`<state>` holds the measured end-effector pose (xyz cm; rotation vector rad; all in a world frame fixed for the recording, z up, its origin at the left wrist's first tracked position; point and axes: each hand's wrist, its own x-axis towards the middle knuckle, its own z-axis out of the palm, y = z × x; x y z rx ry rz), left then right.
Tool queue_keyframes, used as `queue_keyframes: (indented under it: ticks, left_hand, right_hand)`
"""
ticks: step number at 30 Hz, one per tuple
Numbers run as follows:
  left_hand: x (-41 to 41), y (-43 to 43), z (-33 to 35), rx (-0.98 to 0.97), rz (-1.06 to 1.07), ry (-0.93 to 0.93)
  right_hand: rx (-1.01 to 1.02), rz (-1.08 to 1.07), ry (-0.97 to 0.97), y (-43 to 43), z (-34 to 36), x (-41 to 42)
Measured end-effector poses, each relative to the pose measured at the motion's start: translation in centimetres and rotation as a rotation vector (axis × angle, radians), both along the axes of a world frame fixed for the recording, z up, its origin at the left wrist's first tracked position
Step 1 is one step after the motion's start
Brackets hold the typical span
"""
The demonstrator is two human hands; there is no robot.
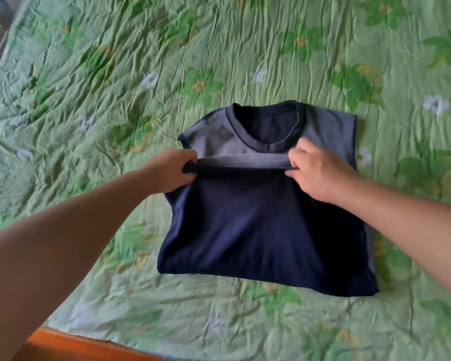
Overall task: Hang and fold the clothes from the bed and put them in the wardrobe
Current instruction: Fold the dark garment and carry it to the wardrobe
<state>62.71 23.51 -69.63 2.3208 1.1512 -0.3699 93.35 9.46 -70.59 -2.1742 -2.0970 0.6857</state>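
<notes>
A: Centre of frame: dark navy knit pullover with a round ribbed collar [258,225], lying flat on the wrinkled green bedspread printed with leaves and white flowers [115,74]. Collar points to the top of the frame. Paler grey-blue inner face shows around the neck opening.

B: Hands?

A: Left hand [171,170], left of centre, fingers curled closed, pinching the left end of a folded fabric edge. Right hand [315,169], right of centre, closed the same way on the right end. The edge runs taut between them, just below the collar.

B: Lower half of the garment?

A: Doubled over, dark side up, covering the middle of the pullover. Its fold line lies along the lower part of the frame. A thin strip of paler fabric shows at its right side.

B: Anything else?

A: Orange-brown wooden bed edge [71,345], lower left corner. Both forearms bare, entering from the bottom corners.
</notes>
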Motion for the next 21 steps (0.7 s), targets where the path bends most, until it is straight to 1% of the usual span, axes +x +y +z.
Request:
queue_keyframes:
  ticks: [3,5,7,8,9,11,13,14,16,18,21]
  left_hand:
    - [1.7,4.2,0.8,0.126,0.068,-0.050]
    - [2.9,7.1,0.7,0.232,0.112,-0.022]
    - [4.2,9.0,0.0,0.328,0.144,0.123]
    - [4.8,9.1,-0.5,0.352,0.153,0.201]
    - [5.4,8.7,-1.0,0.359,0.161,0.235]
    - [6.3,6.4,-2.5,0.329,0.156,0.188]
    - [6.4,2.1,-4.8,0.285,0.101,0.114]
    - [6.0,-0.5,-6.0,0.272,0.071,0.106]
    - [4.7,-5.5,-8.2,0.263,0.042,0.145]
    - [3.1,-8.4,-9.7,0.283,0.060,0.183]
    - [1.7,-9.1,-9.9,0.307,0.068,0.171]
  right_hand:
    - [0.105,-0.023,-0.080,5.6,1.7,1.6]
    - [0.117,-0.036,-0.129,9.5,2.3,2.5]
    - [0.073,-0.067,-0.214,12.2,1.7,2.9]
    - [0.020,-0.096,-0.255,12.7,1.0,3.0]
    - [-0.027,-0.131,-0.277,12.6,0.3,2.9]
    - [-0.043,-0.153,-0.300,10.6,-1.5,2.3]
    - [-0.036,-0.076,-0.309,6.3,-3.8,1.3]
    - [-0.038,-0.027,-0.305,3.7,-4.8,0.9]
    - [-0.092,0.025,-0.321,-1.3,-6.4,0.6]
    - [-0.169,0.023,-0.364,-4.4,-7.5,1.0]
    - [-0.188,0.001,-0.402,-4.7,-7.9,2.2]
